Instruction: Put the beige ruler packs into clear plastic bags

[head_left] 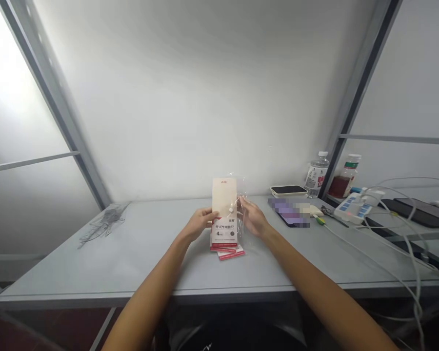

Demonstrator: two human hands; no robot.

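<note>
A ruler set packet (224, 233), with a cream upper part and a white lower part with red trim and printed Chinese text, stands nearly upright in the head view's middle. My left hand (200, 222) is closed on its left edge, thumb on the front. At the other side, my right hand (253, 217) pinches the shiny clear plastic sleeve (242, 190) along the packet's right edge. Beneath the packet, more red-and-white packets (232, 255) lie fanned on the grey table (149, 258). Some of my fingertips are hidden behind the packet and plastic.
Crumpled clear plastic (106, 222) lies at the table's left. On the right are a phone (289, 214) with a blurred-out screen, another phone (289, 190), a water bottle (317, 175), a jar (346, 178), a power strip (354, 207) and trailing white cables (373, 270).
</note>
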